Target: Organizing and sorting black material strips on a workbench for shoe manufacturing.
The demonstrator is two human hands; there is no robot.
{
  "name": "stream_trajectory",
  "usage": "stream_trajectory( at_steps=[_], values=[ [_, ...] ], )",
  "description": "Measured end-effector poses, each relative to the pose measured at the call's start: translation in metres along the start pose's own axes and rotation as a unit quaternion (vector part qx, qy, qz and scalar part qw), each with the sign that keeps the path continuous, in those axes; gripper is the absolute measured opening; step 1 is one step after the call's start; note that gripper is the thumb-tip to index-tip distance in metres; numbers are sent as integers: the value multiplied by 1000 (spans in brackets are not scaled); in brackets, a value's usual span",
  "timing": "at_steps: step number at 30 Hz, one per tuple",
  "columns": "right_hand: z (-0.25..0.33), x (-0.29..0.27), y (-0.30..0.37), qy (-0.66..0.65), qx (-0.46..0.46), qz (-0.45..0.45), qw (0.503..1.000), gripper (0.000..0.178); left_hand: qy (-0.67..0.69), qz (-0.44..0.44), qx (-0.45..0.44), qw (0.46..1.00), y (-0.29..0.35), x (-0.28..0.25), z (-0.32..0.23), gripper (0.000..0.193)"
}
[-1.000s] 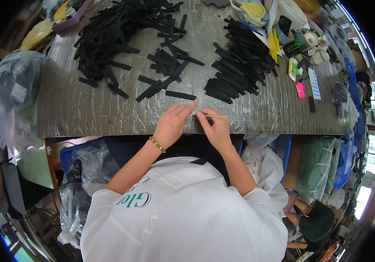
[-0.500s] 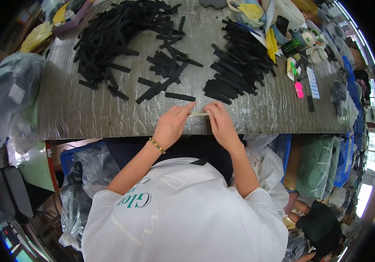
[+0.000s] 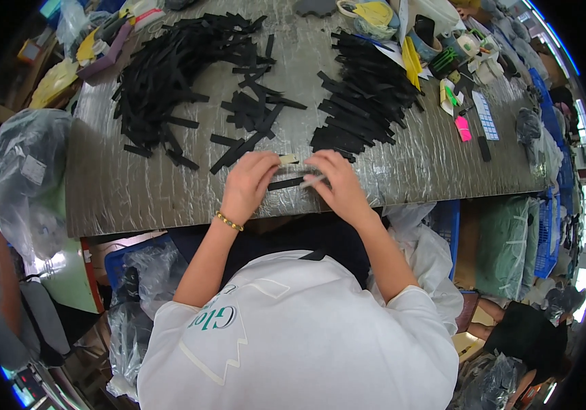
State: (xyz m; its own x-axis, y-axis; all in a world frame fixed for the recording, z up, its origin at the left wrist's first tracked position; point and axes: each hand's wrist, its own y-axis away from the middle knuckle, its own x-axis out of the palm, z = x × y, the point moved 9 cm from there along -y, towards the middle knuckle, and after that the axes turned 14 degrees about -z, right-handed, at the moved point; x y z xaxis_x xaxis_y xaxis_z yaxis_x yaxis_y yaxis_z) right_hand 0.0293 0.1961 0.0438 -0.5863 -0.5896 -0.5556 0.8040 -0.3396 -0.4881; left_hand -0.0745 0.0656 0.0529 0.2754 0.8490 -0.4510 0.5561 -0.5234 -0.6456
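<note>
My left hand (image 3: 246, 183) is curled over the near part of the table, fingertips against a small cream piece (image 3: 287, 159). The cream piece appears to lie on a black strip. A second short black strip (image 3: 285, 184) stretches from beside my left thumb toward my right hand (image 3: 338, 183). Between the thumb and fingers of that right hand is a thin whitish strip (image 3: 312, 180), crossing the black strip's end. Whatever sits inside my left fingers is hidden.
A big tangled heap of black strips (image 3: 163, 82) covers the left, a few loose strips (image 3: 248, 116) the middle. To the right is a neater row of black strips (image 3: 361, 102). Beyond it are a yellow piece (image 3: 411, 63), a pink piece (image 3: 463, 128) and a white-and-blue sheet (image 3: 485, 116).
My hands have moved a little apart from the pale strip they were holding together. A cream piece now shows by my left fingertips, and a black strip lies between my hands.
</note>
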Motion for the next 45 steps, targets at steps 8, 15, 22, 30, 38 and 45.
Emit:
stream_trajectory(
  at_steps=[8, 15, 22, 30, 38, 45],
  values=[
    [-24, -29, 37, 163, -40, 14, 986, 28, -13, 84, 11, 996, -1, 17, 30, 13],
    [-37, -45, 15, 177, 4, -74, 981, 32, -39, 92, 2, 995, 25, 21, 6, 16],
    [-45, 8, 33, -125, 234, -49, 963, 25, -46, 63, -17, 997, 44, 18, -15, 24],
    [-68, 25, 42, -444, 402, -118, 792, 40, -61, 69, -4, 996, 41, 22, -17, 25],
    [-67, 25, 42, -453, 403, -117, 786, 38, -56, 66, 1, 996, 38, 28, -18, 28],
    [-66, 17, 39, -417, 390, -133, 810, 38, -68, 59, 13, 996, 37, 32, -21, 31]
  ],
)
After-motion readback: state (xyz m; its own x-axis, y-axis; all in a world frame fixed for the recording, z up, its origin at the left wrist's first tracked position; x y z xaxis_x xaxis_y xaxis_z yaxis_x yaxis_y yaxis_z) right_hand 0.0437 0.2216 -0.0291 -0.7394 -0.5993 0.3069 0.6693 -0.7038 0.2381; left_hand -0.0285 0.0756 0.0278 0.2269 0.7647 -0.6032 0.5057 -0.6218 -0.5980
